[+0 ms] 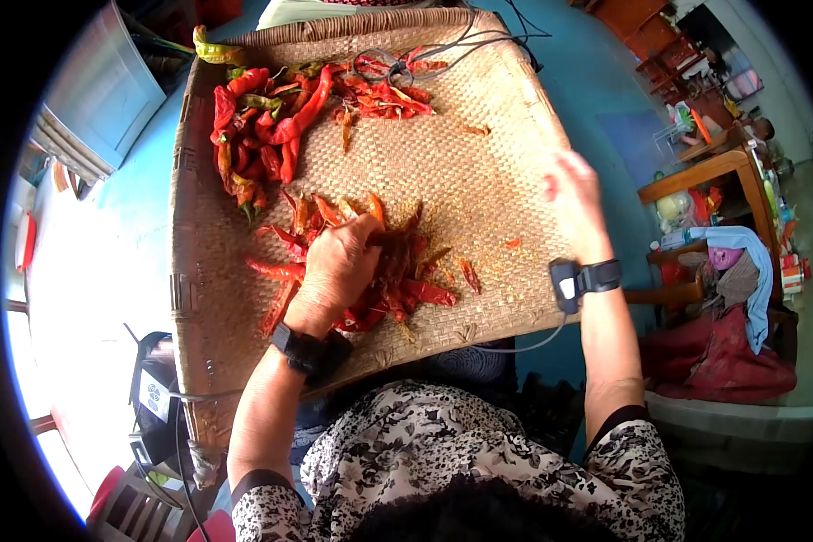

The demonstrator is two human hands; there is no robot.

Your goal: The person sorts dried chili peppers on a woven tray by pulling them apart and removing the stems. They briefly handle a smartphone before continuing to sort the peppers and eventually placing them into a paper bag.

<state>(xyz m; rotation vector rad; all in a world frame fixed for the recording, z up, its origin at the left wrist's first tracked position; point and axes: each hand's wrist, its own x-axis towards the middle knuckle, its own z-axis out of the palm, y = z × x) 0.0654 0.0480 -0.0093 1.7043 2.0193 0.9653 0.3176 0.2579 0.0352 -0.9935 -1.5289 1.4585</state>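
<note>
A shallow woven basket tray [461, 156] lies before me, holding red chili peppers. My left hand [342, 261] is curled over a pile of dried chili peppers [427, 293] in the tray's near half, with dark red ones gripped at its fingers. The fingertips are hidden. My right hand [576, 190], blurred, is at the tray's right rim, apart from the pile; whether anything is in its fingers I cannot tell. Pale seeds [474, 217] are scattered between the hands. Plumper red chili peppers [301, 125] are heaped at the far left, beside shrivelled ones [386, 98].
Dark cables [440, 47] trail over the tray's far edge. A greenish pepper [217, 51] rests on the far left corner. To the right stands a wooden chair [698, 169] near piled clothes [725, 359]. A black bag [156, 379] is at the left. Both wrists wear strapped devices.
</note>
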